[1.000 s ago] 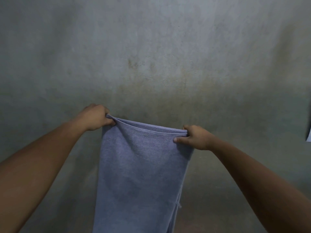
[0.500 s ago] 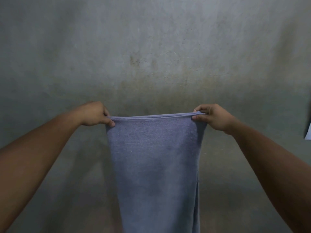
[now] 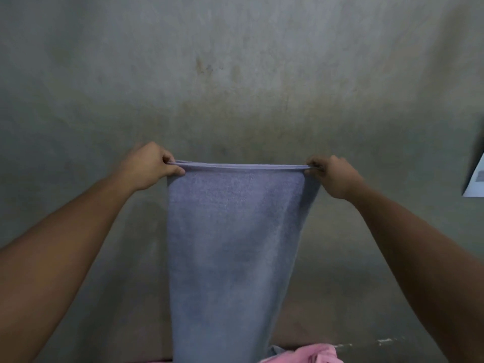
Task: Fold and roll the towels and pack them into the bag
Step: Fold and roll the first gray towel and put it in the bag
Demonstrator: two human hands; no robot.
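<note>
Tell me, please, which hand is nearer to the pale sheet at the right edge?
Right. The right hand grips the top corner of the blue towel on the side toward the pale sheet; the left hand grips the opposite corner, across the towel from it.

Only a thin sliver of the supporting surface shows along the bottom edge, too little to tell whether it is a bed, a table or the floor. On it lies a bunched pink cloth [image 3: 311,355], just right of where the hanging blue towel [image 3: 233,244] leaves the view. A small pale blue fold [image 3: 277,349] touches the pink cloth's left side. Left of the towel, a narrow pink strip [image 3: 157,361] runs along the edge. The surface meets a stained wall [image 3: 235,74].
</note>
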